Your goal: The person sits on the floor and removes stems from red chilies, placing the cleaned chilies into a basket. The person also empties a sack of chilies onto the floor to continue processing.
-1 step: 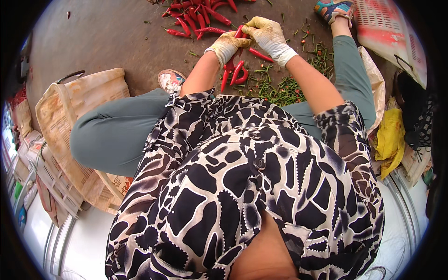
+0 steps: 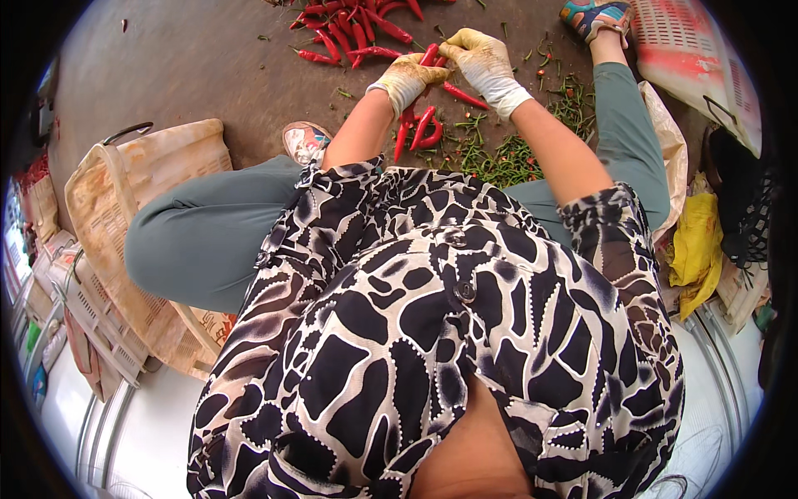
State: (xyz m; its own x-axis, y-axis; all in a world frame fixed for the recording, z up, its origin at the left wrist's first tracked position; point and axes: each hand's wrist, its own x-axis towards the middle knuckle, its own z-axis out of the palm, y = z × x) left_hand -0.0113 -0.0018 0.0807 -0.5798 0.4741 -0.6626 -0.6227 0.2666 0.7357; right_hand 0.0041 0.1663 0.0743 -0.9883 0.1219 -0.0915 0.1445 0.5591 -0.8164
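Observation:
My left hand [image 2: 405, 81], in a stained pale glove, is closed on red chillies [image 2: 428, 56], one pointing up from the fingers. My right hand [image 2: 480, 65], gloved the same way, pinches at the upper end of that chilli. Below them more red chillies [image 2: 424, 129] show; whether they hang from my left hand or lie on the floor is unclear. A single chilli [image 2: 465, 97] lies beside my right wrist. Small green stalks [image 2: 507, 162] are scattered over the floor [image 2: 208, 75] between my legs.
A heap of red chillies [image 2: 357, 25] lies beyond my hands. At left stand a stained plastic basket [image 2: 125, 191] and stacked crates [image 2: 104, 320]. At right are a pale crate [image 2: 682, 66], a pale sack [image 2: 665, 150] and a yellow bag [image 2: 698, 233]. My outstretched foot [image 2: 594, 18] reaches the top right.
Both hands have shifted very slightly, my right fingertips a little to the right and upward on the chilli. The rest looks the same.

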